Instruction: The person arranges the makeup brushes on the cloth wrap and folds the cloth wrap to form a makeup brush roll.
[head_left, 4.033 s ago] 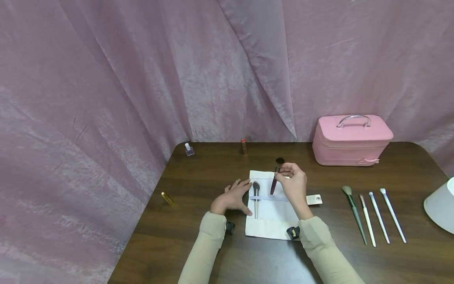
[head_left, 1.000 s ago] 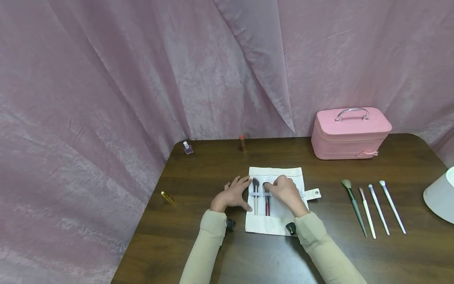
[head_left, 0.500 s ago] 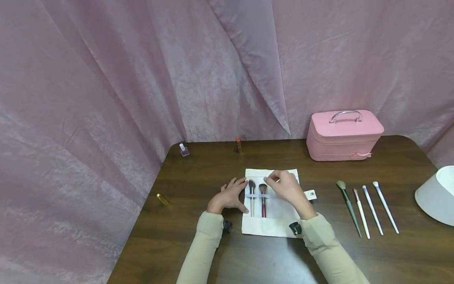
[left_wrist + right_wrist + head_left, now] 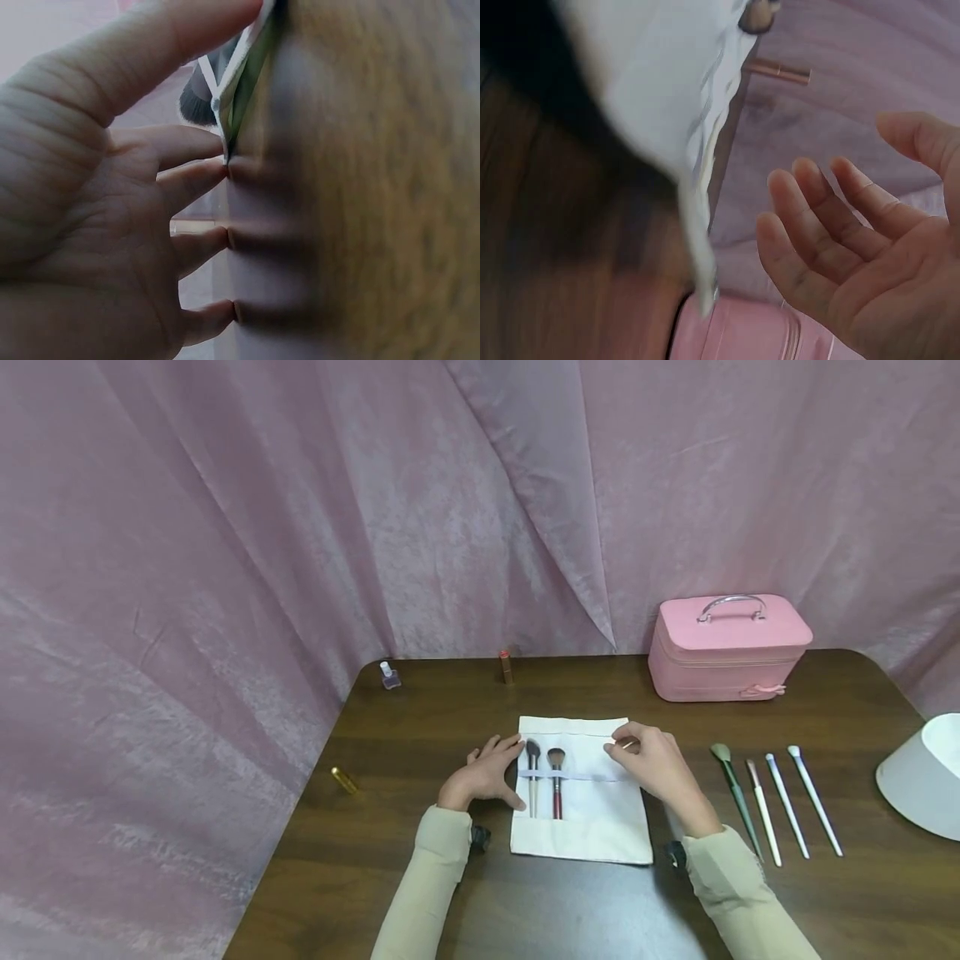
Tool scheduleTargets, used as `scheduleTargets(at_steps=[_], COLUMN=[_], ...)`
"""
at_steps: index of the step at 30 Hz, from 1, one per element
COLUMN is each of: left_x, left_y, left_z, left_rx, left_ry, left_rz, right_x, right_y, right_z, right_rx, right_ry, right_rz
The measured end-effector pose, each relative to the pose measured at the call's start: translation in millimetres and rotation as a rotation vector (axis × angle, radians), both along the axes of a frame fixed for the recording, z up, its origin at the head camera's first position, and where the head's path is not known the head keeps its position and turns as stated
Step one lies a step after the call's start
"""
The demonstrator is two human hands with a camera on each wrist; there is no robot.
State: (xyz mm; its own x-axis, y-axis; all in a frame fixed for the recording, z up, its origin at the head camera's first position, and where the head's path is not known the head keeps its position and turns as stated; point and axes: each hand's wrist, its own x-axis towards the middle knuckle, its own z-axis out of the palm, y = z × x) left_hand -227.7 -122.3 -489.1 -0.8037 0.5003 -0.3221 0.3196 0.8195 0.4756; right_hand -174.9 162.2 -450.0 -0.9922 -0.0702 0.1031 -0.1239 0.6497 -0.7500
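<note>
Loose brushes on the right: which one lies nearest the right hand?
The green-handled brush, leftmost of the four loose ones, lies closest to the right hand.

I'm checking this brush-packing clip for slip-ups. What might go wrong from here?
Two brushes sit under the elastic band of the white brush roll. The right hand hovers over the roll's right edge and may snag and shift the cloth. Only the left hand pins the left edge; if it lifts, the roll may slide. The four loose brushes lie close together, so grabbing one may nudge its neighbours.
</note>
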Motion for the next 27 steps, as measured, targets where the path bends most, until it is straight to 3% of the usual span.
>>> scheduleTargets(at_steps=[21,27], left_x=[2.7,1.0], left_y=[-0.1,-0.5], left_z=[1.8,0.1], left_rx=[-0.003,0.005], left_ry=[0.008,0.012], left_rz=[0.002,0.002], right_x=[10.6,10.0], right_y=[72.6,90.4], right_z=[-6.1,-7.4], right_rx=[0.163,0.220], right_ry=[-0.064,-0.077], right_rz=[-0.196,-0.218])
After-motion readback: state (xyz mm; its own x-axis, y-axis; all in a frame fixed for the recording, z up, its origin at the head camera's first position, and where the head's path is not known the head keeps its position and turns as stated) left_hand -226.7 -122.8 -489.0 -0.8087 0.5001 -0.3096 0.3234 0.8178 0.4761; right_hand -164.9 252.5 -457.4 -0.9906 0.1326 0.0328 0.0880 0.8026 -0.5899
